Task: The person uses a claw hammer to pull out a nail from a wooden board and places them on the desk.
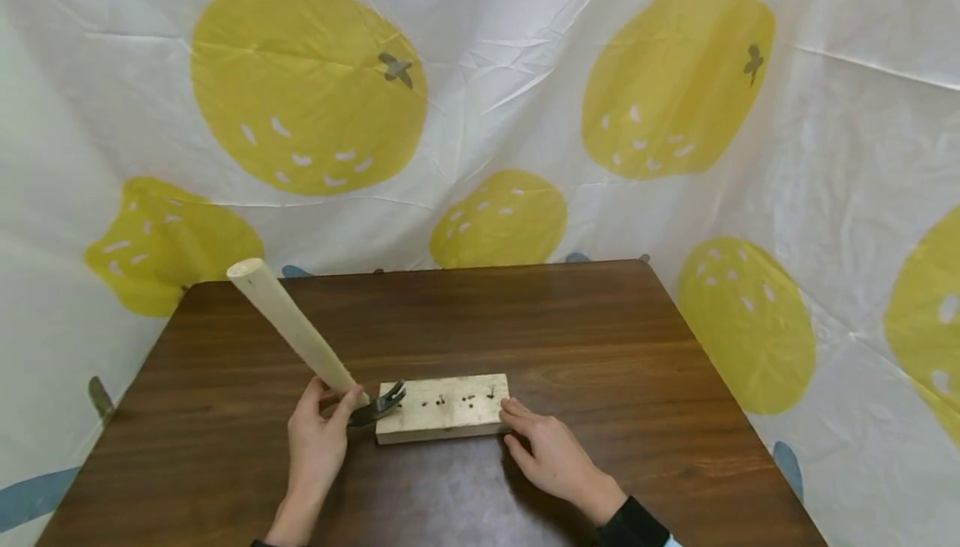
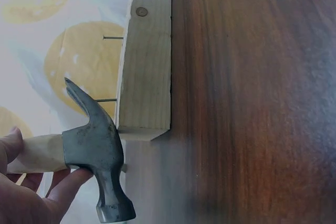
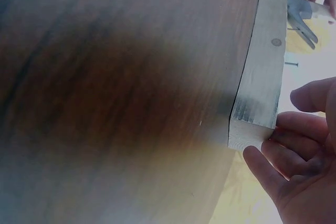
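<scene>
My left hand (image 1: 318, 439) grips a claw hammer (image 2: 100, 148) by its wooden handle, close to the dark metal head. The handle slants up and away to the left; the claw reaches over the left end of a pale wooden block (image 1: 442, 424). In the left wrist view, several nails (image 2: 113, 38) stand partway out of the block's upper face, one right beside the claw. Dark spots or holes dot that face. At the block's right end, my right hand (image 1: 555, 455) touches the wood with loosely extended fingers (image 3: 299, 150), the thumb raised apart from it.
The block lies flat on a dark brown wooden table (image 1: 600, 338). A white curtain (image 1: 495, 113) printed with yellow lemons hangs behind the table and along both sides.
</scene>
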`<state>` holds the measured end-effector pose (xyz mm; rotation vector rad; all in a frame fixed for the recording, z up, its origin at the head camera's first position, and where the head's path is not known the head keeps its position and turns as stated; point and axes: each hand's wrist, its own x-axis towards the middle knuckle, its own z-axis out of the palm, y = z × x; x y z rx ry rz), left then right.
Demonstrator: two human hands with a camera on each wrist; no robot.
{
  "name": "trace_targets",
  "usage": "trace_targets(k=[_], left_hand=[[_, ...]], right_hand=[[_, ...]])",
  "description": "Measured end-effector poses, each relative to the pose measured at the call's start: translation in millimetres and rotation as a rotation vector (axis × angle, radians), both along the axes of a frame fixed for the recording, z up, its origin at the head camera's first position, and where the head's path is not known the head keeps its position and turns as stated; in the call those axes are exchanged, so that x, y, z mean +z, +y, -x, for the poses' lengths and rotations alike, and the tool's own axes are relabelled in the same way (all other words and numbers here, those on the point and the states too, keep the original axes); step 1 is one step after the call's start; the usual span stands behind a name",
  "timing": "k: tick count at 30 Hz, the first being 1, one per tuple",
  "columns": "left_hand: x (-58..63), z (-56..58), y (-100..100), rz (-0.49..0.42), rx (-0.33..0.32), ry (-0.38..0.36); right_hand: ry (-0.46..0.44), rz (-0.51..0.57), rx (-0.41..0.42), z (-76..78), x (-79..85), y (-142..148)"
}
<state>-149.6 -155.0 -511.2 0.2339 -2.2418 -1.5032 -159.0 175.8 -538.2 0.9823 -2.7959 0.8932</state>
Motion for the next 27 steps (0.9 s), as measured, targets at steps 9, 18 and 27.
trace_targets(k=[9,18,27], left_hand=[[-4.2,-5.6,-4,-0.078,0.022,-0.060],[0.1,-3.9,-7,-0.176,0.015,0.009],[7.5,-4.1,-2,-0.350,-0.024,0.016]], right_hand=[[0.016,0.014,0.010,-0.8,-3.2,0],[-0.011,0.022,-0.002,0.7,-2.5,-1],[0.103,0.133,-0.042,1.8,-3.6,0]])
